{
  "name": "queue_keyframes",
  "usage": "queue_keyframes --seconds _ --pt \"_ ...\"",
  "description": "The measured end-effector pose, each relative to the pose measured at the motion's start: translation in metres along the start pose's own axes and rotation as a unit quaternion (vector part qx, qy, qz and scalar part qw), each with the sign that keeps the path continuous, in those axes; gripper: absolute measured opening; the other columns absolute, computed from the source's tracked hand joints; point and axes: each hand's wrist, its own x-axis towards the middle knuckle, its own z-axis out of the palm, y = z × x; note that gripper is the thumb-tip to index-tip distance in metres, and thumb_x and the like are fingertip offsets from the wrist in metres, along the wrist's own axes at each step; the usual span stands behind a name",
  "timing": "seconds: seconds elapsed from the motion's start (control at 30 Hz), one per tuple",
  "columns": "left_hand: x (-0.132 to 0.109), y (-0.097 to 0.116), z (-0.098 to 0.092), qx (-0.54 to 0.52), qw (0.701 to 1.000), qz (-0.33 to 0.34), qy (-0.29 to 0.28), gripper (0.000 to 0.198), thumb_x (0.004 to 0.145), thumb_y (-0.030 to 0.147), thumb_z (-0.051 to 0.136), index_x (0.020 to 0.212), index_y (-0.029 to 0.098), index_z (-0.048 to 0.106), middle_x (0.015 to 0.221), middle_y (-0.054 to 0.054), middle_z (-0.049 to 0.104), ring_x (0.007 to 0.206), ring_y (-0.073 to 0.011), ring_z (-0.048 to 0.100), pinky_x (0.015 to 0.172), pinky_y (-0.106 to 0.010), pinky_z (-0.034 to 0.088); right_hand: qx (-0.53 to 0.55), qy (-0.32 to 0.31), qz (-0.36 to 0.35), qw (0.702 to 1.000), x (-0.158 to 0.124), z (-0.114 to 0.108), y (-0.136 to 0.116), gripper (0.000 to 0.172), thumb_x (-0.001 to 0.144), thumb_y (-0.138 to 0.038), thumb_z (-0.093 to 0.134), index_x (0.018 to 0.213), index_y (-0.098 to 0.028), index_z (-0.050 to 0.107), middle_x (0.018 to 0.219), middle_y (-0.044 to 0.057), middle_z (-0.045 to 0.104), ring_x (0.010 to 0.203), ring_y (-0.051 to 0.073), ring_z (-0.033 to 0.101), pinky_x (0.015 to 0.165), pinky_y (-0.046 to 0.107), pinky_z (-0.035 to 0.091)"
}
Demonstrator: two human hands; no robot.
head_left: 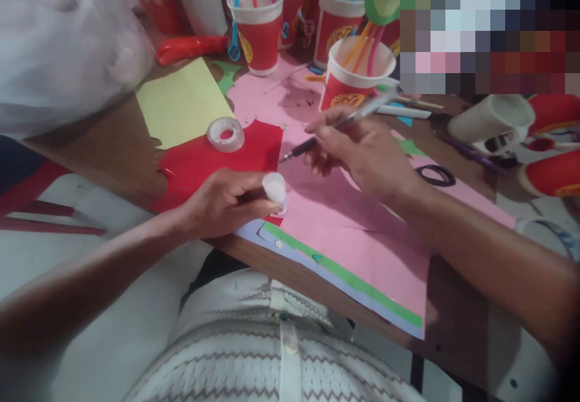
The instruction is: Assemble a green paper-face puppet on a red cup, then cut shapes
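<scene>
My left hand is closed around a small whitish cylindrical piece, held low over the edge of the red paper. My right hand grips a pen with a dark lower barrel and a clear upper part. The pen's tip points down and left toward the small piece, apart from it. Both hands are above the pink paper. A roll of clear tape lies on the red paper beyond my left hand, beside a yellow sheet.
Red and white paper cups with colored straws stand at the back. A plastic bag fills the far left. To the right are a black ring and a white mug on its side. Green strips run along the table's front edge.
</scene>
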Motion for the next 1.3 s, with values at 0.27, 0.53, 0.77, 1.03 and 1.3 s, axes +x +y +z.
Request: queue_keyframes --seconds 0.27,0.53,0.77,1.03,1.3 --pt "0.000 0.007 -0.016 -0.015 0.993 0.001 0.114 0.010 0.080 0.021 0.062 0.088 0.025 0.066 0.072 0.002 0.066 0.059 -0.0111 0.059 0.053 -0.023 0.049 0.038 0.055 0.032 0.997 -0.054 -0.005 0.018 0.016 0.087 -0.030 0.057 0.101 -0.024 0.063 0.087 0.002 0.067 0.075 0.016 0.063 0.066 0.029 0.053" --pt "0.018 0.012 0.002 0.000 0.997 0.074 0.019 0.005 0.083 0.021 0.059 0.086 0.017 0.061 0.089 -0.007 0.065 0.084 -0.0156 0.060 0.073 -0.029 0.049 0.077 0.106 0.026 0.991 -0.056 -0.006 0.026 0.012 0.087 -0.031 0.057 0.096 -0.025 0.062 0.082 0.001 0.066 0.068 0.014 0.060 0.057 0.025 0.049" --pt "0.024 0.004 0.012 0.001 0.995 0.097 -0.031 0.009 0.084 0.023 0.058 0.089 0.016 0.060 0.086 -0.009 0.064 0.082 -0.0171 0.057 0.073 -0.032 0.048 0.066 0.103 0.024 0.992 -0.055 -0.008 0.027 0.012 0.086 -0.030 0.058 0.095 -0.024 0.063 0.077 -0.001 0.065 0.063 0.012 0.058 0.055 0.023 0.048" --pt "0.024 0.001 0.014 -0.013 0.992 0.112 -0.050 0.008 0.083 0.023 0.058 0.087 0.017 0.060 0.087 -0.009 0.064 0.083 -0.0179 0.057 0.073 -0.033 0.048 0.054 0.100 0.032 0.993 -0.053 -0.007 0.025 0.010 0.086 -0.029 0.059 0.093 -0.024 0.064 0.074 -0.002 0.066 0.061 0.011 0.058 0.052 0.021 0.048" --pt "0.029 0.002 0.013 -0.045 0.993 0.071 -0.086 0.006 0.080 0.025 0.061 0.082 0.019 0.062 0.085 -0.006 0.065 0.080 -0.0175 0.058 0.070 -0.030 0.048 0.040 0.112 0.049 0.992 -0.052 -0.004 0.022 0.007 0.085 -0.029 0.060 0.089 -0.026 0.065 0.069 -0.002 0.067 0.057 0.012 0.059 0.048 0.023 0.047"
